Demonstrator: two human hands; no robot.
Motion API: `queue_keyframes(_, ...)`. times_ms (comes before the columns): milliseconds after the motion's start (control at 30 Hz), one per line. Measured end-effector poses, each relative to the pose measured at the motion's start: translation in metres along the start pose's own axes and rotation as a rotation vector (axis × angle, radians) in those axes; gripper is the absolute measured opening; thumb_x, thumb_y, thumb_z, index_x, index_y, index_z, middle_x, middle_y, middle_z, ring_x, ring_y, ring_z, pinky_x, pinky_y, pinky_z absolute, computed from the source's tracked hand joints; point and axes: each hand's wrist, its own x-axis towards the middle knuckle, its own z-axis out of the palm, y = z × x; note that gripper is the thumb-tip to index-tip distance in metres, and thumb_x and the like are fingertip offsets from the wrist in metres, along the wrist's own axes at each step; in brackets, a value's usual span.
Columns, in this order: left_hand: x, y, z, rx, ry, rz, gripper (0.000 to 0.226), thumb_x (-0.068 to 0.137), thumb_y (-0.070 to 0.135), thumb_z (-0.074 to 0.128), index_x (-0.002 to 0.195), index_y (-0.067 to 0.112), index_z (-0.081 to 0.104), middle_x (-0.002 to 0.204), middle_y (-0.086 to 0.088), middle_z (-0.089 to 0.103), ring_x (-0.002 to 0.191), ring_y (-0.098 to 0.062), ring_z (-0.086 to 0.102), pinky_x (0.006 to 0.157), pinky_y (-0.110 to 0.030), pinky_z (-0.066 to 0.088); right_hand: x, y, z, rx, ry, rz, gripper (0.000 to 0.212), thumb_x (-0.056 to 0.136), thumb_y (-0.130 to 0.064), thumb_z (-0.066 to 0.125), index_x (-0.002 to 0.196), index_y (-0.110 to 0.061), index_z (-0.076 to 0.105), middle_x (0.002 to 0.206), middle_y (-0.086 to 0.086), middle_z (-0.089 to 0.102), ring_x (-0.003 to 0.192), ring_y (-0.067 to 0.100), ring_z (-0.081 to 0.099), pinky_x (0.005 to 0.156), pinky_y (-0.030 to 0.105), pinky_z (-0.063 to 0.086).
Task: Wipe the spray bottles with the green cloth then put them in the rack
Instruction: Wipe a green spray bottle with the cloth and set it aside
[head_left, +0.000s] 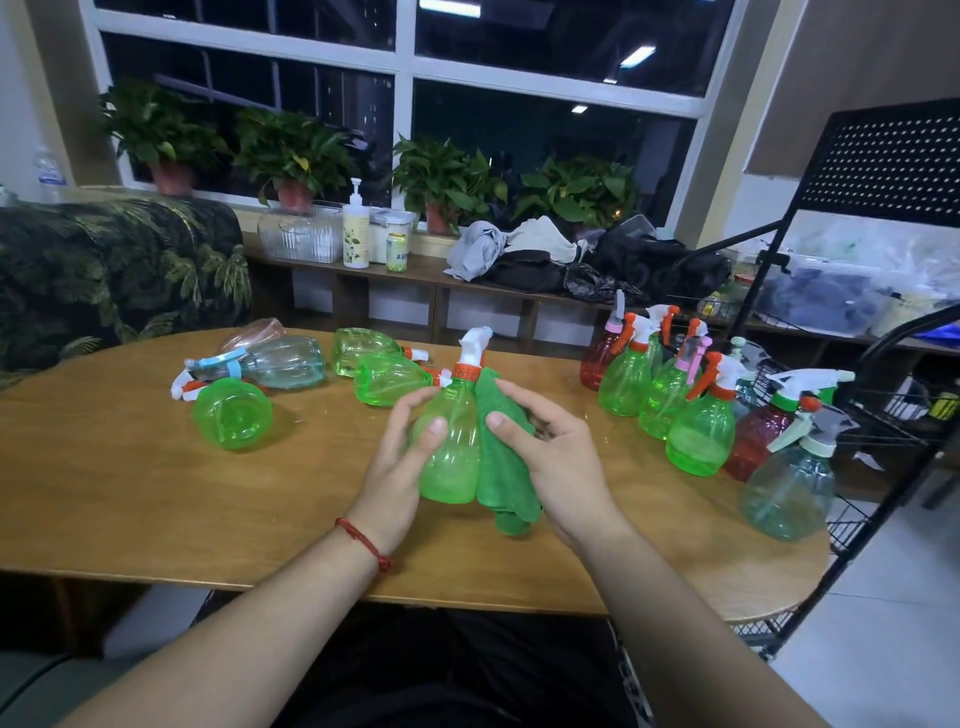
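We log a dark window (545, 140) lined with potted plants (291, 150), then the oval wooden table (156, 493), black rack (893, 166) at right. Mid-table, left hand (400, 457) grips the upright green spray bottle (452, 452); right hand (550, 457) pinches the green cloth (506, 467) against its side.

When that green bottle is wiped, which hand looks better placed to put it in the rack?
Probably the left hand: it grips the green bottle, while the right hand holds the green cloth. The rack stands to the right, so it would reach across.
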Motion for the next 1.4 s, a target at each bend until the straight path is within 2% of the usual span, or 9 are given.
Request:
queue_keyframes(267, 0.003, -0.001, -0.001, 0.139, -0.013, 0.059, 0.057, 0.086, 0.043, 0.079, 0.138, 0.027, 0.062, 0.128, 0.01, 0.073, 0.12, -0.008, 0.068, 0.096, -0.018, 0.052, -0.005, 0.01, 0.006, -0.006, 0.008, 0.031, 0.033, 0.112, -0.017, 0.054, 0.14, -0.023, 0.071, 0.137, -0.003, 0.073, 0.13, 0.016, 0.067, 0.117, 0.049, 0.049)
queue_keyframes(467, -0.001, 0.001, 0.001, 0.157, -0.04, 0.11, 0.055, 0.101, 0.031, 0.056, 0.156, 0.029, 0.047, 0.151, 0.026, 0.055, 0.144, 0.0, 0.049, 0.113, -0.018, 0.042, -0.008, 0.013, 0.013, -0.232, 0.066, -0.138, 0.034, 0.105, -0.013, 0.069, 0.133, -0.03, 0.073, 0.134, -0.01, 0.072, 0.125, 0.011, 0.068, 0.111, 0.046, 0.054)
queue_keyframes(600, -0.001, 0.003, 0.001, 0.307, -0.112, 0.172, 0.07, 0.098, 0.034, 0.067, 0.163, 0.03, 0.039, 0.163, 0.026, 0.042, 0.154, 0.002, 0.032, 0.123, -0.017, 0.028, -0.009, 0.003, 0.013, -0.35, 0.079, -0.225, 0.036, 0.102, -0.011, 0.069, 0.133, -0.03, 0.069, 0.122, -0.02, 0.073, 0.115, 0.006, 0.07, 0.103, 0.042, 0.058)
queue_keyframes(800, -0.004, 0.008, 0.0, 0.239, -0.161, 0.161, 0.069, 0.095, 0.041, 0.065, 0.16, 0.026, 0.045, 0.163, 0.017, 0.047, 0.155, -0.005, 0.036, 0.127, -0.027, 0.029, 0.024, -0.025, -0.003, -0.548, 0.349, -0.443, 0.041, 0.105, -0.014, 0.064, 0.144, -0.027, 0.064, 0.139, -0.013, 0.066, 0.128, 0.003, 0.061, 0.111, 0.032, 0.05)
queue_keyframes(900, -0.004, 0.007, -0.001, 0.221, -0.199, 0.143, 0.071, 0.094, 0.043, 0.065, 0.16, 0.024, 0.046, 0.163, 0.011, 0.049, 0.155, -0.009, 0.038, 0.127, -0.034, 0.028, 0.04, -0.023, -0.001, -0.744, 0.217, -0.495, 0.044, 0.105, -0.009, 0.062, 0.147, -0.022, 0.064, 0.142, -0.007, 0.066, 0.129, 0.006, 0.06, 0.112, 0.034, 0.049)
queue_keyframes(1067, -0.002, 0.003, -0.003, 0.175, -0.16, 0.08, 0.07, 0.09, 0.043, 0.07, 0.154, 0.023, 0.051, 0.15, 0.021, 0.06, 0.145, -0.003, 0.05, 0.114, -0.018, 0.042, 0.037, -0.009, 0.012, -0.976, -0.116, -0.803, 0.044, 0.1, -0.001, 0.061, 0.139, -0.019, 0.071, 0.144, 0.0, 0.067, 0.134, 0.02, 0.059, 0.117, 0.026, 0.042)
queue_keyframes(1133, -0.003, 0.004, -0.002, 0.157, -0.15, 0.063, 0.064, 0.092, 0.035, 0.07, 0.153, 0.024, 0.052, 0.146, 0.022, 0.062, 0.142, -0.003, 0.053, 0.115, -0.025, 0.045, 0.04, -0.012, 0.008, -1.002, -0.143, -0.843, 0.045, 0.1, 0.001, 0.062, 0.139, -0.018, 0.072, 0.143, 0.001, 0.066, 0.132, 0.022, 0.059, 0.116, 0.025, 0.04)
queue_keyframes(1267, -0.003, 0.006, -0.003, 0.16, -0.155, 0.097, 0.063, 0.097, 0.041, 0.067, 0.157, 0.031, 0.051, 0.16, 0.004, 0.053, 0.153, -0.022, 0.044, 0.126, -0.059, 0.03, 0.043, -0.006, -0.002, -0.801, 0.185, -0.651, 0.037, 0.101, -0.001, 0.065, 0.134, -0.016, 0.074, 0.135, 0.001, 0.066, 0.127, 0.016, 0.06, 0.114, 0.026, 0.044)
queue_keyframes(1400, -0.003, 0.007, -0.006, 0.166, -0.114, 0.11, 0.065, 0.097, 0.043, 0.067, 0.158, 0.031, 0.05, 0.162, 0.007, 0.05, 0.155, -0.018, 0.039, 0.128, -0.059, 0.025, 0.031, 0.004, 0.003, -0.647, 0.157, -0.51, 0.036, 0.095, -0.001, 0.073, 0.125, -0.02, 0.079, 0.127, -0.003, 0.064, 0.125, 0.008, 0.061, 0.112, 0.023, 0.045)
